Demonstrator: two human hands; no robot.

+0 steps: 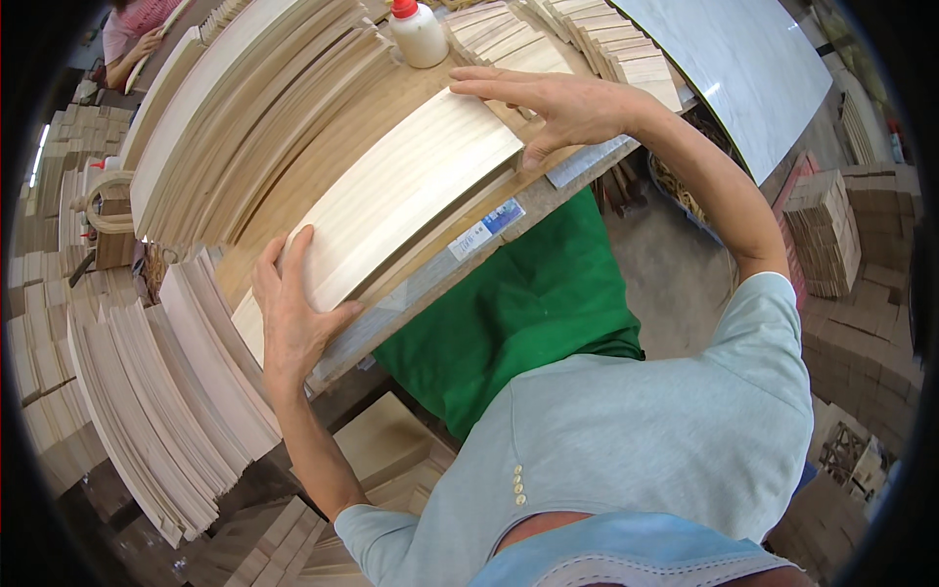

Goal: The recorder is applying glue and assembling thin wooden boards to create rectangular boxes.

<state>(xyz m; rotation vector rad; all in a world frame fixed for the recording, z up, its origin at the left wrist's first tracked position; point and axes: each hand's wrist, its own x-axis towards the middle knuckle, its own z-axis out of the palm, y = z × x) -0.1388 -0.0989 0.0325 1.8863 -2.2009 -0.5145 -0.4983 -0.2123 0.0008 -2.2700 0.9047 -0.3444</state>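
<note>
Hands press flat, fingers spread: left hand (290, 318) and right hand (558, 103) squeeze the pale wooden slat bundle (391, 201) endwise. Uneven pressure could buckle slats off the workbench's (293, 186) front edge.

I see a white glue bottle (419, 34) with a red cap standing at the far edge of the tabletop (323, 161). Stacks of thin wood strips (245, 108) lie along its left side, and more strips (156, 391) are piled below. Small wood blocks (827, 230) are stacked at the right. A green apron (523, 298) hangs below the tabletop edge. Another person's pink sleeve (132, 24) shows at top left.
</note>
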